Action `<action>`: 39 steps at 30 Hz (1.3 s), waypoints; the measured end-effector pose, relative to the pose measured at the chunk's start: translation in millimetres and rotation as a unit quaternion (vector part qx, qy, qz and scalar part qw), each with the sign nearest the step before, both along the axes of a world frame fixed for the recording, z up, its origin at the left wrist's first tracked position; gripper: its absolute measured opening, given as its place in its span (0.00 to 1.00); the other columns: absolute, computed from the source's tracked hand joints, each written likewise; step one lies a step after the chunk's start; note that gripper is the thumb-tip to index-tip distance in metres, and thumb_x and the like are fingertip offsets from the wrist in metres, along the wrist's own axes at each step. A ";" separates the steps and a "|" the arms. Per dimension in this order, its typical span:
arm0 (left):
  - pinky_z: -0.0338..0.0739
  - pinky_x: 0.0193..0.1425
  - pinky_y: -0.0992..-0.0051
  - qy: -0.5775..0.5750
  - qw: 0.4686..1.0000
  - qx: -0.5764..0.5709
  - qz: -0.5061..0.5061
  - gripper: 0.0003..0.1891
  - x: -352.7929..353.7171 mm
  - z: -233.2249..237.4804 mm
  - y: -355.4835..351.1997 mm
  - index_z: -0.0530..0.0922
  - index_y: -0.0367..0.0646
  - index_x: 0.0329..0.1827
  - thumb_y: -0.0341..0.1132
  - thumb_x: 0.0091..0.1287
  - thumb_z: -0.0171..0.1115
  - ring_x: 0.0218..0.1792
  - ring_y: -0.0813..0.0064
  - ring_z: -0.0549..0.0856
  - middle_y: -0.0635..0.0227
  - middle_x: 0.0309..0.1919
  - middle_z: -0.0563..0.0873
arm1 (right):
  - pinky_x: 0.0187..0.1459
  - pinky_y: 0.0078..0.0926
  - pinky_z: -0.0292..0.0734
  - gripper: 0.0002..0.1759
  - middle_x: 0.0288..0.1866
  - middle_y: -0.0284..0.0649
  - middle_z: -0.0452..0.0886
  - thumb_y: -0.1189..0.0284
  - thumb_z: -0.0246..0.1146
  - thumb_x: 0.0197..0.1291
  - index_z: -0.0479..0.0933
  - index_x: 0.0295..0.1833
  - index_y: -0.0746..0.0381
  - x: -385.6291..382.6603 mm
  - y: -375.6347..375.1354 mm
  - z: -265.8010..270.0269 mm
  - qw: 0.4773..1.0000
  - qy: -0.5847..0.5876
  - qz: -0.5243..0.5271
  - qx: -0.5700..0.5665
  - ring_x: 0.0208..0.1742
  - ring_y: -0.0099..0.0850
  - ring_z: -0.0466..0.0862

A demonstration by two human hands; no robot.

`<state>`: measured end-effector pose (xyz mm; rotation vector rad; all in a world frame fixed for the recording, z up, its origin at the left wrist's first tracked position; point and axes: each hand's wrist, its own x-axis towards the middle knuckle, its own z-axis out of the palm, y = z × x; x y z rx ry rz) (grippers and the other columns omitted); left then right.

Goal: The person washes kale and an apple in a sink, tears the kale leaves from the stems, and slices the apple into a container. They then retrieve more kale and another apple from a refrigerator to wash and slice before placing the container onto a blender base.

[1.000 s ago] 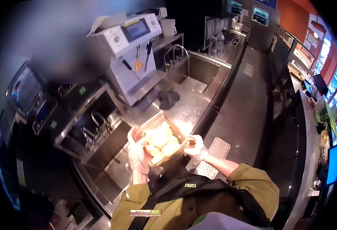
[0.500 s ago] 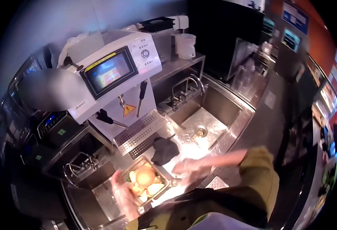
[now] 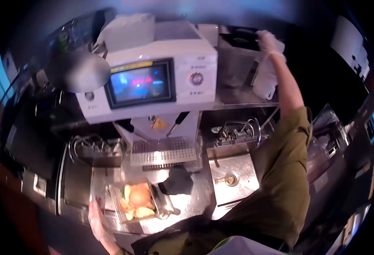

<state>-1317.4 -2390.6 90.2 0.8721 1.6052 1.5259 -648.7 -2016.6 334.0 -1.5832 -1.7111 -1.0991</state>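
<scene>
My left hand (image 3: 98,222), in a clear glove, is beside the left edge of a metal pan (image 3: 118,208), fingers stretched out and holding nothing. Peeled, pale-yellow fruit pieces and a rounder orange-toned one (image 3: 139,196) fill the pan on the steel counter. My right arm reaches far back; my gloved right hand (image 3: 268,41) is at the right edge of a black lid (image 3: 239,37) on a clear container (image 3: 236,63). Its fingers are blurred, so I cannot tell whether they grip the lid. A white pitcher (image 3: 264,87) stands below that hand.
A white machine (image 3: 195,53) with a lit screen (image 3: 141,85) stands over a perforated drip tray (image 3: 163,156). Right of a dark cloth (image 3: 177,180) is a sink (image 3: 238,170) with a faucet (image 3: 255,127). Another sink (image 3: 78,182) lies to the left.
My right hand has gone from low over the counter up to the lidded container at the back. My left hand has moved away from the pan's side. The view has turned right.
</scene>
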 end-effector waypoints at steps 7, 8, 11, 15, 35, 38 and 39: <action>0.69 0.61 0.72 -0.009 0.995 0.056 -0.084 0.21 -1.7 3.8 22.3 0.73 0.37 0.59 0.43 0.72 0.48 0.55 0.72 0.77 0.63 0.53 0.79 | 0.61 0.27 0.68 0.20 0.58 0.44 0.76 0.69 0.48 0.66 0.72 0.62 0.59 -47.6 -231.6 5.6 0.983 0.140 0.067 -0.094 0.60 0.32 0.74; 0.68 0.62 0.73 0.043 0.991 0.002 -0.128 0.22 -13.4 3.4 30.2 0.73 0.37 0.59 0.45 0.72 0.47 0.57 0.72 0.76 0.62 0.54 0.79 | 0.61 0.28 0.67 0.19 0.60 0.44 0.74 0.71 0.47 0.67 0.72 0.62 0.59 -50.0 -274.2 -4.8 0.986 0.060 0.107 -0.111 0.61 0.33 0.73; 0.67 0.63 0.74 0.054 0.985 -0.018 -0.164 0.24 -14.9 3.9 44.6 0.73 0.37 0.59 0.48 0.73 0.44 0.58 0.72 0.76 0.61 0.55 0.79 | 0.56 0.26 0.71 0.16 0.54 0.40 0.76 0.73 0.52 0.67 0.74 0.57 0.64 -89.9 -371.1 -49.6 0.989 -0.007 0.077 -0.128 0.54 0.31 0.76; 0.64 0.65 0.74 0.038 0.971 -0.007 -0.236 0.28 -20.3 -12.2 56.7 0.72 0.37 0.60 0.53 0.73 0.41 0.58 0.72 0.75 0.60 0.56 0.78 | 0.52 0.29 0.73 0.21 0.51 0.43 0.78 0.81 0.59 0.51 0.75 0.54 0.63 -230.7 -422.4 -141.1 0.922 0.170 0.224 -0.266 0.51 0.36 0.78; 0.69 0.57 0.61 0.380 0.884 0.144 -0.232 0.24 -22.6 -21.2 80.6 0.67 0.31 0.58 0.41 0.64 0.51 0.53 0.48 0.75 0.47 0.50 0.77 | 0.68 0.41 0.57 0.29 0.68 0.49 0.64 0.59 0.54 0.63 0.63 0.65 0.64 -449.7 -379.1 -235.3 0.765 0.210 0.465 -0.392 0.70 0.45 0.63; 0.65 0.61 0.58 0.488 0.795 0.332 -0.138 0.23 -23.9 3.4 70.5 0.68 0.31 0.55 0.40 0.64 0.51 0.55 0.49 0.72 0.47 0.52 0.75 | 0.68 0.35 0.57 0.27 0.68 0.50 0.64 0.62 0.52 0.65 0.63 0.66 0.66 -456.7 -354.9 -208.5 0.846 0.203 0.348 -0.350 0.70 0.41 0.63; 0.63 0.63 0.58 0.512 0.785 0.304 -0.167 0.24 -17.1 5.8 64.1 0.68 0.31 0.57 0.42 0.64 0.51 0.57 0.50 0.71 0.47 0.55 0.74 | 0.68 0.35 0.57 0.27 0.69 0.50 0.63 0.63 0.51 0.65 0.63 0.65 0.66 -460.4 -338.4 -213.0 0.875 0.144 0.332 -0.321 0.70 0.41 0.62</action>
